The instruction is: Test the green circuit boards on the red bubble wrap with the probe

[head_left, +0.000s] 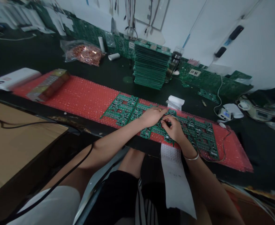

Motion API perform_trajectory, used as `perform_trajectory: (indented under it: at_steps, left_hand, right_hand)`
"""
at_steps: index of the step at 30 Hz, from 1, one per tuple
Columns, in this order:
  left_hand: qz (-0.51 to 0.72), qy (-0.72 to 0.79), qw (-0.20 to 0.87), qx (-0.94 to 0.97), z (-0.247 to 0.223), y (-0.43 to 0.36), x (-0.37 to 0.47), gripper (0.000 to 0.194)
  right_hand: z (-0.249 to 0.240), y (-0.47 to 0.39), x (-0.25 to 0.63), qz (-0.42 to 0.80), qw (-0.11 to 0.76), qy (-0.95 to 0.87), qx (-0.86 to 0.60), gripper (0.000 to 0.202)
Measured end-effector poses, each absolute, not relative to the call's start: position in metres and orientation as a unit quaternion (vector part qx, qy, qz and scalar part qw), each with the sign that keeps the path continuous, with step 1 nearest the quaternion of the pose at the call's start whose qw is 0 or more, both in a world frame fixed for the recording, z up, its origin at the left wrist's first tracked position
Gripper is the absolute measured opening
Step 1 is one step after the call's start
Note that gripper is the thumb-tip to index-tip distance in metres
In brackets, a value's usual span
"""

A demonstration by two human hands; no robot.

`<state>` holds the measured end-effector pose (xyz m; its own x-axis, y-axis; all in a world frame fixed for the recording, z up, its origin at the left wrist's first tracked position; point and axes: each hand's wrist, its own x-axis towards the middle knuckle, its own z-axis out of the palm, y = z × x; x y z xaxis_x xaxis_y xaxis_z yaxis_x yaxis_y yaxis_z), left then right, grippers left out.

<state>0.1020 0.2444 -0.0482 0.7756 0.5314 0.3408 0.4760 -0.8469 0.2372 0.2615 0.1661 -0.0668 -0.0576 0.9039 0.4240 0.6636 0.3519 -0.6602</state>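
Green circuit boards (pixel 120 109) lie in a row on red bubble wrap (pixel 88 97). My left hand (pixel 152 116) rests on the middle boards, its index finger stretched to the right and a ring on one finger. Close beside it, my right hand (pixel 173 127) is bent in a pinch over the same boards. A thin brown cable (pixel 183 120) runs from the pinched fingertips over the boards to the right. The tip between those fingers is too small to make out. A bangle circles my right wrist.
Behind the boards stands a tall stack of green boards (pixel 151 65). A bag of copper-coloured parts (pixel 84 53) lies back left, a tape-covered block (pixel 49 86) at the left. A paper strip (pixel 177 178) hangs off the front edge. A small device (pixel 225 114) sits at the right.
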Motion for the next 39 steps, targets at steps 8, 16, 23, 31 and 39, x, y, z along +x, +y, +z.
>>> perform_trajectory:
  at_steps: [8, 16, 23, 31, 39]
  left_hand:
    - [0.234, 0.287, 0.128, 0.92, -0.053, 0.248, 0.1, 0.052]
    - [0.351, 0.244, 0.289, 0.857, -0.061, 0.25, 0.08, 0.044]
    - [0.317, 0.284, 0.311, 0.85, -0.054, 0.256, 0.092, 0.042]
    - [0.237, 0.268, 0.282, 0.89, -0.042, 0.264, 0.098, 0.043]
    - [0.177, 0.291, 0.185, 0.922, -0.037, 0.258, 0.1, 0.041]
  right_hand:
    - [-0.064, 0.166, 0.26, 0.152, 0.414, -0.716, -0.541, 0.015]
    - [-0.064, 0.164, 0.259, 0.118, 0.418, -0.733, -0.523, 0.014]
    - [-0.065, 0.16, 0.259, 0.107, 0.449, -0.7, -0.545, 0.017]
    - [-0.069, 0.164, 0.263, 0.105, 0.502, -0.624, -0.589, 0.02]
    - [-0.07, 0.164, 0.263, 0.127, 0.508, -0.622, -0.582, 0.017]
